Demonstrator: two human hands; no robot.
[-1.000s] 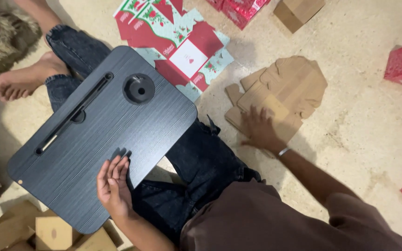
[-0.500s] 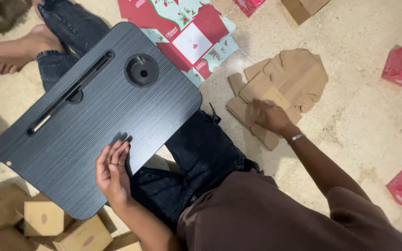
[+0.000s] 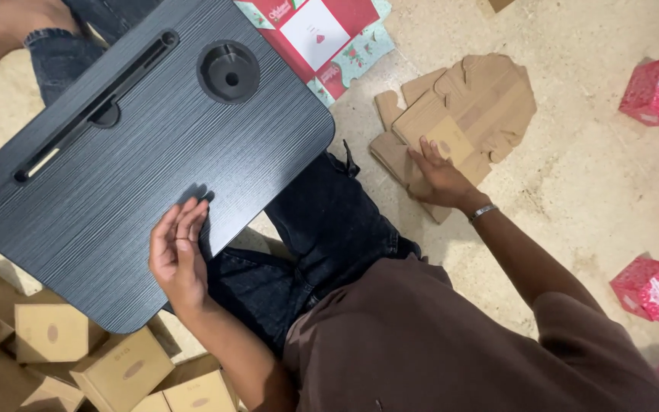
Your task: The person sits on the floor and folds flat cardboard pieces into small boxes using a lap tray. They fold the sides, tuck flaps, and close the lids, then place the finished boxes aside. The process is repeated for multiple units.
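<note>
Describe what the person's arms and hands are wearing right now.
Both forearms are bare, with no gloves. The right hand has a thin silver bracelet at the wrist. The left hand has nothing on its wrist. Brown short sleeves cover the upper arms.

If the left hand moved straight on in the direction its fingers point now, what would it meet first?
The left hand rests at the near edge of the dark lap desk, fingers pointing up across it. Going on, it would probably just slide over the bare board, perhaps reaching the round cup recess.
</note>
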